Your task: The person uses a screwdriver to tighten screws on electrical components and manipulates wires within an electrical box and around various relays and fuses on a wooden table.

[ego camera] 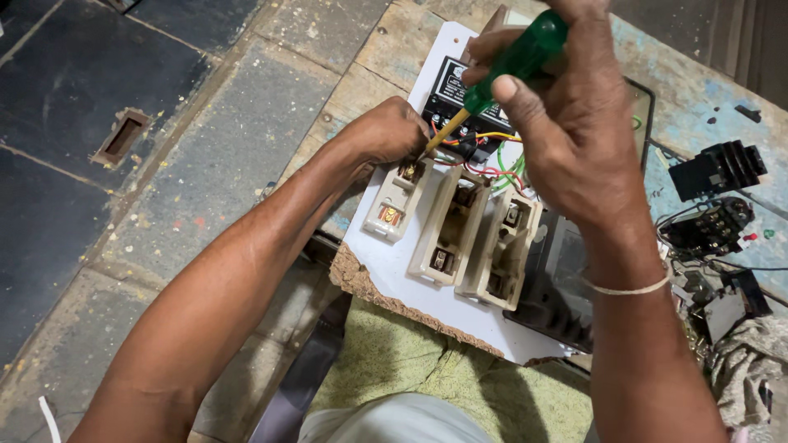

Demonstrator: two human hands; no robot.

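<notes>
My right hand grips a green-handled screwdriver, tip down at the wiring by the black module. Left hand is curled against the white board, beside the leftmost of three cream fuse holders. Board overhangs the table onto my lap.

One label shows: a rectangular black label with white print on the face of the black module at the far end of the white board, partly covered by the hand.
</notes>
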